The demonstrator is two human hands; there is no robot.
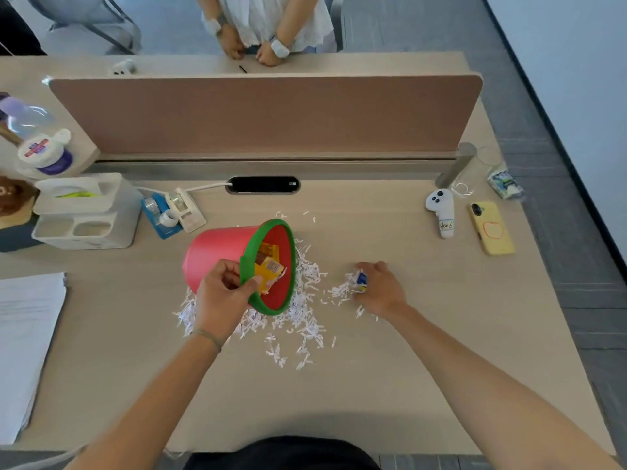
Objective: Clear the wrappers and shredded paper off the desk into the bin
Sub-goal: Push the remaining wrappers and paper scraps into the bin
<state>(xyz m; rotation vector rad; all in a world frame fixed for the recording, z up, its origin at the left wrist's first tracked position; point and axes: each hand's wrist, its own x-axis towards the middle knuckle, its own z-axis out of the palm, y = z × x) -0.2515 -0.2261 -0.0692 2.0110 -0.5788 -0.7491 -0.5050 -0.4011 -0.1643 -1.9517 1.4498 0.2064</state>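
One tilted bin (217, 252) gripped in my left hand (220, 296); one wrapper (361, 281) and shredded paper (305, 320) clutched under my right hand (380, 288); two orange wrappers (268, 266) inside.

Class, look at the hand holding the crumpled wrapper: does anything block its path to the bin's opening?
Nothing solid. Between the right hand with the wrapper and the tilted bin lies only loose shredded paper on the desk.

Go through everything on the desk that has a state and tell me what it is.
Bin: tipped on its side, yellow wrappers inside.
Left hand: grips bin rim.
Right hand: closed on crumpled wrapper.
Shredded paper: scattered on desk.
Phone: face down.
Glass: upright, looks empty.
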